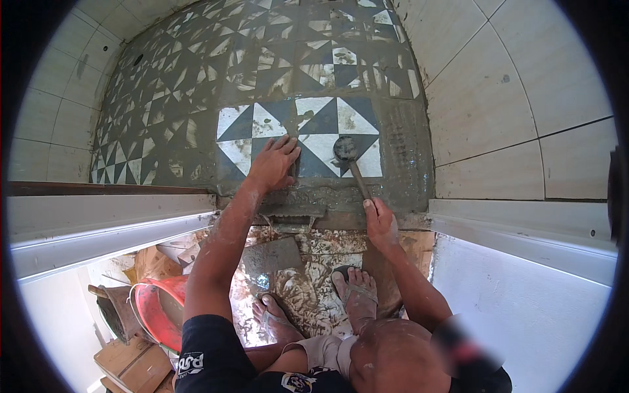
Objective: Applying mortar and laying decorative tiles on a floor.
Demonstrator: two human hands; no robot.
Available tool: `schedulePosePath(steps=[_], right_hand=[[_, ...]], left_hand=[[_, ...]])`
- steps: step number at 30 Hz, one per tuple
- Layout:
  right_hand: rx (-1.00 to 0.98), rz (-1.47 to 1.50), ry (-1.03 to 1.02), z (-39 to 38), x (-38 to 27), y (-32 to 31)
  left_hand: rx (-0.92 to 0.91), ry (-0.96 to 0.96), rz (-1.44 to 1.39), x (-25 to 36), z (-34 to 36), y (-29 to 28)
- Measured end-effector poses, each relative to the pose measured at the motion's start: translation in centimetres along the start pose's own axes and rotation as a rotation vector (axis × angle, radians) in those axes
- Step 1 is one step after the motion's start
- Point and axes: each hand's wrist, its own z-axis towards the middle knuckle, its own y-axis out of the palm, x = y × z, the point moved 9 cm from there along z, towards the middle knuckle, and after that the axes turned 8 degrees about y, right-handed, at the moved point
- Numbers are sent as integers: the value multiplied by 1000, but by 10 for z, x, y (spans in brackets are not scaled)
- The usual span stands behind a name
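Observation:
My right hand (pixel 381 223) is wrapped round the handle of a mallet (pixel 345 149). Its dark round head rests on or just above a blue-grey and white patterned floor tile (pixel 357 116). To the left lies a matching tile (pixel 234 124), smeared with some wet mortar. My left hand (pixel 275 162) lies with fingers spread on that tile's right part, beside the joint between the two. Wet grey mortar (pixel 400 141) borders the right tile and runs along the tiles' near edge.
Mortar-smeared patterned tiles (pixel 268 65) cover the floor beyond. Tiled walls (pixel 481 85) and white door frames (pixel 517 223) flank me. Behind the threshold are a grey flat plate (pixel 272 255), my sandalled feet, a red bucket (pixel 173 304) and a cardboard box (pixel 134 363).

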Motion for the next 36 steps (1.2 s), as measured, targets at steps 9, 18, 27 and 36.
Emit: schedulePosePath(steps=[9,18,27,36], right_hand=[[-2,50,0,-20,2,-1],[-24,50,47,1,12,0],[93,226,54,170,-57,-15],[3,-457,-300,243,-178,-2]], left_hand=[[26,6,-11,2,-7,2],[48,21,-10,-2,-3,-1],[65,43,-72,5,2,-3],[50,28,-87,-2,-4,-3]])
